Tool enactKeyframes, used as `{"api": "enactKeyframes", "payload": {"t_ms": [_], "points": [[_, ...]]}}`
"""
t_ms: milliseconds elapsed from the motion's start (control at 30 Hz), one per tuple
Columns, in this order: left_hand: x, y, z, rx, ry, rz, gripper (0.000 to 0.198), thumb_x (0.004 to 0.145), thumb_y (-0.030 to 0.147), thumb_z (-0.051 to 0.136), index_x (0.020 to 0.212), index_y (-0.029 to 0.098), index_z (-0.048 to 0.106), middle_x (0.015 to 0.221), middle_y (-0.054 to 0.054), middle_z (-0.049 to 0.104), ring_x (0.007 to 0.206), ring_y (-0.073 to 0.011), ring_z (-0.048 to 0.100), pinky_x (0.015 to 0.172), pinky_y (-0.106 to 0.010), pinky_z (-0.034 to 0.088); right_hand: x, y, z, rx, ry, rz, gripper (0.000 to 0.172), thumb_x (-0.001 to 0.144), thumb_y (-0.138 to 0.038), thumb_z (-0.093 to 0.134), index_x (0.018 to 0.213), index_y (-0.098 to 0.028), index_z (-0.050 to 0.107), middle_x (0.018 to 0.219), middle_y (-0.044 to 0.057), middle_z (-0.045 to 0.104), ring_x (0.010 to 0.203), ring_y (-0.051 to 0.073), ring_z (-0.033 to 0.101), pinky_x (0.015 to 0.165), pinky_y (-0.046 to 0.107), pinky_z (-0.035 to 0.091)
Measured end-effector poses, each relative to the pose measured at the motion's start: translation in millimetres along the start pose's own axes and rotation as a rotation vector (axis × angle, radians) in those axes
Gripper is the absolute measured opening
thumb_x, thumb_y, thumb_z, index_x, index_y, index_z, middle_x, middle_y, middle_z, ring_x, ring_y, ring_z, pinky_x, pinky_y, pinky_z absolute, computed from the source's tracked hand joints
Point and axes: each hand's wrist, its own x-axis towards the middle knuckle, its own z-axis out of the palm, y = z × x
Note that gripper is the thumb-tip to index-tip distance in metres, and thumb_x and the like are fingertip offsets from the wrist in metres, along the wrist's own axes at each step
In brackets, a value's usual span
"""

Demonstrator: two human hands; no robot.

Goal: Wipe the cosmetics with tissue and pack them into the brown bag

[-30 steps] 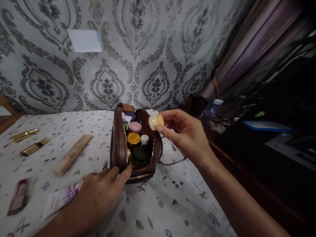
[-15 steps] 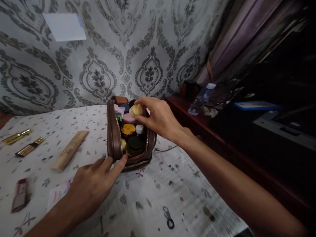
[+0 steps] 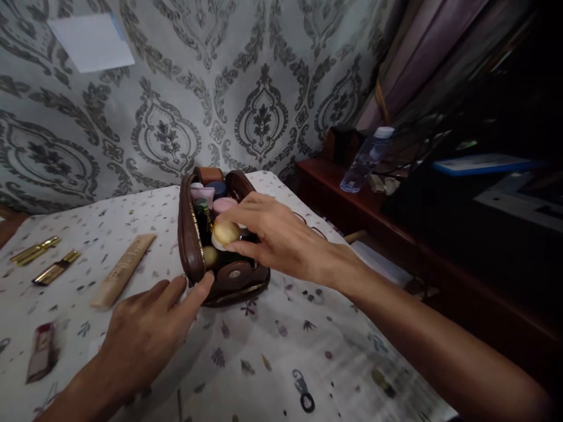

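Observation:
A brown leather-look cosmetic bag (image 3: 188, 234) stands unzipped on the patterned cloth. My right hand (image 3: 281, 234) pinches a small round jar with a yellowish lid (image 3: 226, 233) between thumb and fingers, over the bag's opening. At the near left corner, my left hand (image 3: 153, 319) grips the bag's edge, thumb at the rim and fingers on the outer side. Inside the bag are a pink round lid (image 3: 225, 204), a blue lid (image 3: 216, 188), a pale pink tube (image 3: 202, 194) and a dark green item (image 3: 201, 206). My right hand and the jar hide other contents.
On the cloth to the left lie a beige tube (image 3: 124, 269), two gold-coloured cosmetic items (image 3: 56, 268) and a small reddish-capped container (image 3: 43, 351). A clear water bottle (image 3: 367, 161) stands on the dark red wooden surface (image 3: 325, 187) at right.
My right hand has brought the yellowish-lidded jar from the back of the bag toward its front. The bag's front flap with its round snap now shows. My left hand remains at the near corner.

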Motion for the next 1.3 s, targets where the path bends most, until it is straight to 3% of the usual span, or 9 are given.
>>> {"api": "enactKeyframes", "payload": {"t_ms": [133,233,367,567,767,933,1067,1200,1300], "points": [[-2,-1,-0.5,-0.022,-0.003,-0.005,0.045,0.085,0.006,0.048,0.125,0.024,0.058,0.069,0.002,0.062,0.053,-0.0141,0.059,0.044,-0.025,0.036,7,-7,4,0.003,-0.111,-0.036,0.006,0.088,-0.014,0.064,0.091,-0.019,0.064,0.093,0.005,0.066,0.099,0.023,0.057,0.086,0.034,0.043],[-4,-1,0.3,-0.038,-0.004,-0.008,0.048,0.084,0.005,0.048,0.127,0.024,0.057,0.069,0.003,0.062,0.053,-0.0136,0.059,0.046,-0.024,0.038,13,-8,9,0.014,-0.162,-0.012,0.009,0.088,-0.015,0.065,0.096,-0.019,0.062,0.090,0.004,0.064,0.091,0.021,0.058,0.076,0.030,0.041],[-4,0,1.3,-0.063,0.013,-0.009,0.044,0.086,0.007,0.049,0.127,0.021,0.057,0.074,0.001,0.064,0.055,-0.0139,0.061,0.049,-0.024,0.042,21,-5,19,0.058,-0.126,0.093,0.026,0.081,-0.018,0.073,0.103,-0.018,0.060,0.089,0.002,0.061,0.075,0.016,0.056,0.064,0.025,0.036],[-5,0,4.6,-0.151,0.042,-0.027,0.037,0.094,0.011,0.047,0.129,0.021,0.056,0.087,-0.003,0.067,0.065,-0.0139,0.065,0.054,-0.022,0.046,30,-4,28,0.142,-0.133,0.099,0.020,0.076,-0.009,0.073,0.089,-0.016,0.060,0.080,-0.001,0.057,0.068,0.012,0.053,0.065,0.024,0.035],[-15,-2,6.7,-0.356,0.029,-0.110,0.054,0.096,0.011,0.046,0.147,0.027,0.042,0.093,-0.003,0.068,0.078,-0.0123,0.069,0.069,-0.018,0.053,29,-6,27,0.156,-0.139,0.092,0.023,0.075,-0.007,0.072,0.091,-0.017,0.059,0.083,-0.001,0.059,0.072,0.013,0.053,0.067,0.024,0.036],[-25,-2,2.2,-0.410,0.059,-0.162,0.052,0.098,0.013,0.048,0.149,0.021,0.039,0.093,-0.006,0.072,0.080,-0.0145,0.071,0.071,-0.020,0.055,23,-11,19,0.140,-0.083,0.090,0.020,0.077,-0.007,0.069,0.093,-0.017,0.060,0.086,0.000,0.062,0.075,0.014,0.055,0.068,0.024,0.037],[-49,-7,5.0,-0.356,0.033,-0.223,0.042,0.100,0.018,0.046,0.142,0.020,0.046,0.101,-0.008,0.074,0.085,-0.0161,0.074,0.072,-0.021,0.056,6,-28,13,0.150,0.109,0.118,0.021,0.085,-0.002,0.051,0.088,-0.019,0.063,0.084,0.001,0.065,0.073,0.014,0.057,0.067,0.025,0.039],[-82,-18,7.3,-0.251,-0.005,-0.336,0.034,0.101,0.024,0.045,0.134,0.021,0.052,0.105,-0.007,0.075,0.091,-0.0195,0.075,0.075,-0.025,0.059,-17,-45,23,0.222,0.304,0.036,0.025,0.087,-0.003,0.046,0.087,-0.020,0.064,0.083,0.003,0.067,0.074,0.016,0.061,0.067,0.028,0.046],[-105,-25,3.7,-0.215,-0.036,-0.410,0.030,0.101,0.025,0.044,0.129,0.020,0.054,0.109,-0.008,0.076,0.095,-0.0199,0.075,0.080,-0.027,0.059,-30,-49,37,0.111,0.276,-0.028,0.025,0.088,-0.005,0.047,0.095,-0.019,0.067,0.095,0.008,0.072,0.086,0.021,0.063,0.075,0.035,0.052]]}}
